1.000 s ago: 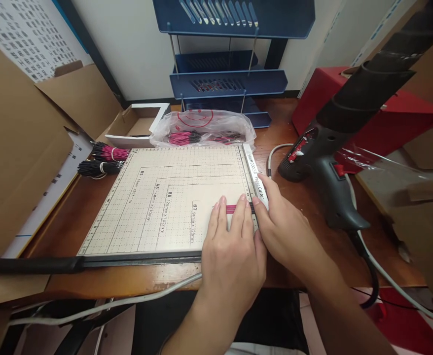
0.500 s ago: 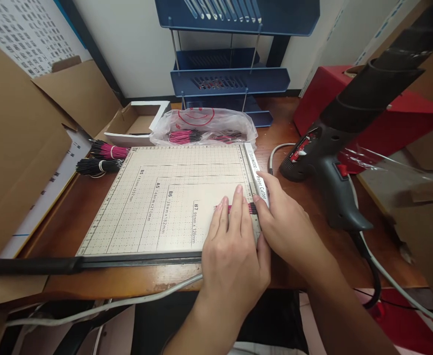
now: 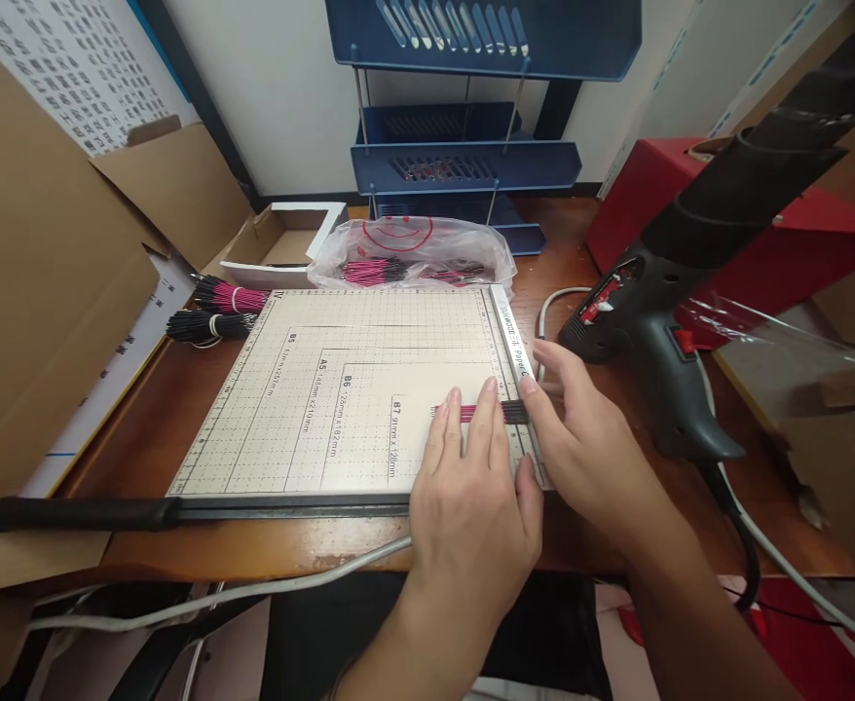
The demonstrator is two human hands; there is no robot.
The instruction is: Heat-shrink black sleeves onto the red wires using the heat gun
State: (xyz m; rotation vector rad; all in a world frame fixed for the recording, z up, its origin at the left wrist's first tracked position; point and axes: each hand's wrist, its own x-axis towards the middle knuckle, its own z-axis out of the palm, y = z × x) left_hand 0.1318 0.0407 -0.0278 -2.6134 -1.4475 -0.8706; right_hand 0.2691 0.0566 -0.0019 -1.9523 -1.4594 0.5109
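A paper cutter [image 3: 369, 321] with a printed size grid lies on the wooden desk, its black-handled blade arm [image 3: 84, 514] down along the near edge. Near its right end rests a small row of pink and black wires [image 3: 513, 413], pointing sideways. My left hand [image 3: 475, 487] lies over the wires with its fingers stretched out, pressing them against the board and hiding part of them. At the cutter's white raised edge [image 3: 511, 336], my right hand [image 3: 588, 419] stands beside the black ends of the wires, thumb and fingers apart, with nothing in it.
Bundles of pink wires [image 3: 234, 295] and black wires [image 3: 208, 326] lie left of the cutter. Behind it are a plastic bag of wires [image 3: 413, 253], an open box [image 3: 281, 239] and a blue rack [image 3: 464, 166]. A heat gun [image 3: 661, 331] and red box [image 3: 639, 195] stand at right.
My right hand has opened a little and drawn back right from the wire ends, baring more of the black part. My left hand stays on the wires. The view has shifted slightly.
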